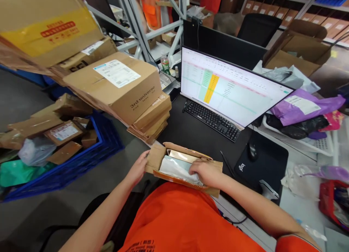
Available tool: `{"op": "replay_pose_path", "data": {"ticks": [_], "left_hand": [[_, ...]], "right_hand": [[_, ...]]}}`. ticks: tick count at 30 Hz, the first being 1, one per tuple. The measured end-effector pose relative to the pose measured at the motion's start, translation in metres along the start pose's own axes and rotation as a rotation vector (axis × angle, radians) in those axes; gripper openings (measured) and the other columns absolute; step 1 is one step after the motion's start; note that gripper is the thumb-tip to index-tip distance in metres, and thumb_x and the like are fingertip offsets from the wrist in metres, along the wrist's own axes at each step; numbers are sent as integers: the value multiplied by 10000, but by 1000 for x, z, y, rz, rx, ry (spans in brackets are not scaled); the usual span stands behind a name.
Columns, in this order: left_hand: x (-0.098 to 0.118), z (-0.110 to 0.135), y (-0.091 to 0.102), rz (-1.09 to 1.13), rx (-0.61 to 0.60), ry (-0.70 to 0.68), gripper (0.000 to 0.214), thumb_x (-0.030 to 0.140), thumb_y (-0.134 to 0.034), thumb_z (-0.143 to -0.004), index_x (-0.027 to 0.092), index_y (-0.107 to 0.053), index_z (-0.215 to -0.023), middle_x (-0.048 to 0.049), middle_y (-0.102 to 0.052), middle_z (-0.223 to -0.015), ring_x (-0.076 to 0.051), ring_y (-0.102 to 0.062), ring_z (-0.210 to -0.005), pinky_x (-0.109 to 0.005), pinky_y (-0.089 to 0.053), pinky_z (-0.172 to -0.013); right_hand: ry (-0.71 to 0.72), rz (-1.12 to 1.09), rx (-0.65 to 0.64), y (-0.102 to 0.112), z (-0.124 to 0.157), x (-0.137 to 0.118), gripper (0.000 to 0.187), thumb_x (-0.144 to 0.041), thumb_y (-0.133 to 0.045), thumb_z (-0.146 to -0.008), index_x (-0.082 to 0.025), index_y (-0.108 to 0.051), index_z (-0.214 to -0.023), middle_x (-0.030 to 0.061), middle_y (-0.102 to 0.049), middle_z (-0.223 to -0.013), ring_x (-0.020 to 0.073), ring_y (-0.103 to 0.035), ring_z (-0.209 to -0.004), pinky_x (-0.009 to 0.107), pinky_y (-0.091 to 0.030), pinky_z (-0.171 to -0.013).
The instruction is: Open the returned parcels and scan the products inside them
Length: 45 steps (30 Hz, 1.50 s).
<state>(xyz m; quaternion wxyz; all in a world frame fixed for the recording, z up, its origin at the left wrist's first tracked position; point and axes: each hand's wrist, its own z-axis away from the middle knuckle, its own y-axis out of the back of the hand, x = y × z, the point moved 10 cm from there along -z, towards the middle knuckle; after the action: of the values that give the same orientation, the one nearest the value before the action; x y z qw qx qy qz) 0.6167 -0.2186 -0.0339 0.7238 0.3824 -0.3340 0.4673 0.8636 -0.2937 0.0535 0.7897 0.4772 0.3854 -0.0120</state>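
Note:
A small open cardboard box (156,158) rests at the near edge of the black desk, against my orange shirt. Inside lies a white plastic-wrapped item (174,168) over a pale inner box (182,156). My left hand (138,168) holds the box's left flap, fingers curled on its edge. My right hand (206,171) reaches into the box, fingers bent down on the white wrapping.
A monitor (231,88) showing a spreadsheet, a keyboard (212,120) and a mouse (252,151) on its pad lie beyond the box. Stacked cartons (120,88) lean at the left over a blue crate (81,161) of parcels. Purple and black mailers (302,106) pile up at the right.

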Motion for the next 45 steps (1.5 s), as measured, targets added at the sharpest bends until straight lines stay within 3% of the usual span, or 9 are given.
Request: {"op": "replay_pose_path", "data": {"ticks": [3,7,10,13,18,23,30,38,45], "left_hand": [[9,4,2,-198,90,-216,655,308,-400,-836,108,-416,-1459,-196,-566,-1403,-310,-584,-1262,-496,-497,-1045],[86,50,-8,-727,187,-611,502,197,-413,-908,171,-559,-1388,-158,-353,-1601,-322,-313,-1492,-566,-225,-1235],[132,95,-55,-934,-59,-882,359,363,-482,-991,226,-633,-1287,-109,-483,-1531,-285,-398,-1444,-517,-221,-1245],[126,119,-108,-1071,-345,-925,568,579,-673,-856,179,-621,-1256,-142,-665,-1293,-307,-603,-1215,-478,-421,-1100],[89,129,-147,-1243,-363,-1039,78,158,-611,-917,168,-644,-847,-55,-708,-774,-223,-686,-743,-332,-505,-668],[86,157,-142,-1144,-255,-1366,143,49,-535,-901,121,-655,-874,-97,-734,-842,-216,-674,-714,-334,-507,-611],[92,144,-140,-1165,-293,-1178,147,74,-543,-924,149,-646,-851,-76,-708,-787,-208,-661,-708,-323,-489,-626],[104,129,-125,-1200,-208,-990,104,123,-573,-937,177,-620,-862,-32,-698,-812,-210,-663,-764,-309,-436,-613],[116,130,-116,-1238,-185,-966,84,117,-589,-920,175,-638,-883,-50,-708,-861,-206,-677,-781,-307,-461,-624]], "right_hand": [[169,-286,-103,-13,0,-24,415,69,-442,-685,-181,-735,-839,19,-727,-896,131,-648,-864,242,-470,-816],[113,-341,-97,-13,2,-24,388,56,-424,-731,-181,-712,-839,-9,-706,-807,113,-649,-777,210,-476,-713],[16,-309,-38,-8,-1,-14,302,26,-477,-773,-167,-665,-910,16,-675,-887,104,-630,-729,197,-489,-653],[-58,-157,8,-3,-10,-7,395,32,-542,-755,-165,-641,-1083,68,-638,-1074,133,-642,-849,238,-523,-754],[7,364,-12,-1,-31,-23,321,-253,-769,-781,-177,-689,-1083,134,-566,-1296,295,-538,-1190,424,-468,-1003],[-92,615,21,-3,-49,-19,1046,-509,-936,-520,-38,-523,-1358,322,-305,-1533,448,-354,-1351,552,-339,-1112],[-166,653,20,1,-61,-18,652,-517,-834,-605,-121,-683,-1100,254,-453,-1371,408,-424,-1162,542,-405,-923],[-208,601,79,11,-52,-16,624,-482,-827,-571,-128,-690,-1067,234,-496,-1331,388,-454,-1138,532,-384,-957],[-223,215,489,97,4,-40,594,-378,-808,-532,-180,-678,-1077,185,-413,-1400,377,-464,-1254,501,-422,-1038]]}}
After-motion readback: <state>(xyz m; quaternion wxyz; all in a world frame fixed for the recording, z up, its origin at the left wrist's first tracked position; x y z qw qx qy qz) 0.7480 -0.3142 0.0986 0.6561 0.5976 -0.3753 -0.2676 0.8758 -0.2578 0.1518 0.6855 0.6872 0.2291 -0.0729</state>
